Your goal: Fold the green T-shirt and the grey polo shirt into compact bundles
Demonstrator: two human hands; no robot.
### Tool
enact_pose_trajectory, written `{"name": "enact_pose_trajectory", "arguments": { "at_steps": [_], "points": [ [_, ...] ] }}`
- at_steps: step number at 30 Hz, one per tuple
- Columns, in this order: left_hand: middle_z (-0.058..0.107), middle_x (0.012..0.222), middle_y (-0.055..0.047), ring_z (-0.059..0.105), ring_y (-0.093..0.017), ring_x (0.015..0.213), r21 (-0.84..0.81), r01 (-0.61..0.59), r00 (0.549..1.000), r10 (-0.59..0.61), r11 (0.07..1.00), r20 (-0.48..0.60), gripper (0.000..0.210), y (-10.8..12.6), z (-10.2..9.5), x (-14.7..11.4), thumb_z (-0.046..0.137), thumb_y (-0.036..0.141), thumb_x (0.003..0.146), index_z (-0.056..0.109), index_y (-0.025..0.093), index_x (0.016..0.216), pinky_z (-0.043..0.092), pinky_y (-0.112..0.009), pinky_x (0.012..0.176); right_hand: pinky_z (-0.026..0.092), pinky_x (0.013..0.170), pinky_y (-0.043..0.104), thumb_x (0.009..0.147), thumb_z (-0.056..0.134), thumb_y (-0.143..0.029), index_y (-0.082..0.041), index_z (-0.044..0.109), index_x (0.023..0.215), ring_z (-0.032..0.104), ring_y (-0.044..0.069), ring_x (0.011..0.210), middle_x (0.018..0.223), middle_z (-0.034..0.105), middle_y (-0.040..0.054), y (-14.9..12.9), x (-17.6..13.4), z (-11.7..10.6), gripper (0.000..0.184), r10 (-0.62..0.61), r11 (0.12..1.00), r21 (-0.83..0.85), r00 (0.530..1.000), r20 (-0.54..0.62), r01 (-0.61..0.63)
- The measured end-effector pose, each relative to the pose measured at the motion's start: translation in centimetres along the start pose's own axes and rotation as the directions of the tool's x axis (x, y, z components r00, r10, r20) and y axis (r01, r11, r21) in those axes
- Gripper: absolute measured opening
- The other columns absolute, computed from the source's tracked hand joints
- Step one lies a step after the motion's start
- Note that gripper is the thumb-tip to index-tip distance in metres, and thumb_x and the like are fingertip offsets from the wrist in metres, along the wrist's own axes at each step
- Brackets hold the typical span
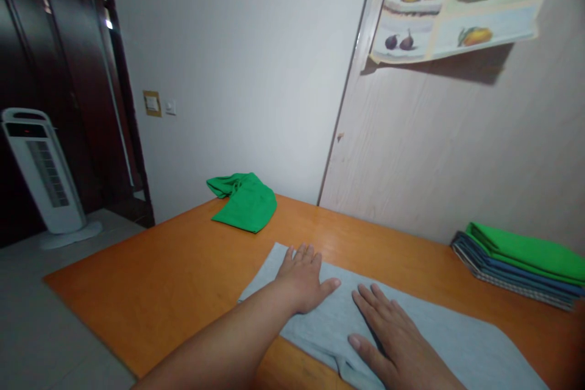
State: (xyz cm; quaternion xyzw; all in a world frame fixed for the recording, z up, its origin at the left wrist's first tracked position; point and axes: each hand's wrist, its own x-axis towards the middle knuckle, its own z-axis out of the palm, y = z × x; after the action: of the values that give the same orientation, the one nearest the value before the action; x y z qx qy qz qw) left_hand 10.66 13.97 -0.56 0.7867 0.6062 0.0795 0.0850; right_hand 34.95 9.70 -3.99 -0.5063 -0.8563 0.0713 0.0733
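Observation:
A light grey piece of cloth [448, 323], perhaps a folded garment, lies flat on the orange-brown table [150, 280]. Near its left end my left hand [304, 280] rests palm down, fingers spread and thumb pointing right. My right hand [388, 332] lies on the same cloth a little further right and closer to me, also palm down with the thumb apart. Neither hand grips anything. The cloth's near edge has a small wrinkle below the hands, and its lower right part runs under my right forearm and out of the frame.
A crumpled green cloth [249, 204] lies at the table's back left. At the back right sits a stack of folded fabrics [521, 262], bright green on top. The wall [237, 73] borders the table's far side. A white tower fan [46, 170] stands on the floor at left.

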Motion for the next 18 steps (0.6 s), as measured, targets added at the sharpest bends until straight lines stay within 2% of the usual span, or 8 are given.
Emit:
{"name": "enact_pose_trajectory", "arguments": {
  "at_steps": [7,12,18],
  "points": [
    [0.02,0.164,-0.018,0.01,-0.034,0.153,-0.007,0.005,1.0,-0.004,1.0,0.005,0.097,0.0,0.2,0.1,0.02,0.08,0.089,0.029,0.011,0.157,0.005,-0.059,0.122,0.016,0.123,0.058,0.093,0.036,-0.072,-0.026,0.029,0.156,0.013,0.033,0.151,0.163,0.021,0.0037,-0.4,0.1,-0.5,0.078,0.023,0.999,-0.028,0.998,0.054,-0.021],
    [0.019,0.164,-0.018,0.011,-0.032,0.153,-0.028,0.014,1.0,-0.015,0.999,-0.022,0.095,-0.4,0.2,0.2,0.018,0.078,0.091,0.029,0.011,0.157,0.009,-0.058,0.122,0.016,0.123,0.058,0.093,0.037,-0.072,-0.025,0.032,0.155,0.013,0.033,0.151,0.163,0.022,0.0043,-0.4,0.1,-0.5,0.079,0.026,0.999,-0.027,0.998,0.051,-0.025],
    [0.02,0.164,-0.018,0.012,-0.034,0.153,-0.012,0.092,0.995,-0.092,0.996,-0.038,0.096,-1.3,0.2,0.7,0.017,0.078,0.09,0.029,0.01,0.157,0.013,-0.056,0.122,0.017,0.123,0.057,0.093,0.036,-0.073,-0.025,0.032,0.155,0.013,0.032,0.152,0.163,0.023,0.0042,-0.6,0.1,-0.7,0.079,0.032,0.999,-0.038,0.998,0.051,-0.03]
  ]
}}
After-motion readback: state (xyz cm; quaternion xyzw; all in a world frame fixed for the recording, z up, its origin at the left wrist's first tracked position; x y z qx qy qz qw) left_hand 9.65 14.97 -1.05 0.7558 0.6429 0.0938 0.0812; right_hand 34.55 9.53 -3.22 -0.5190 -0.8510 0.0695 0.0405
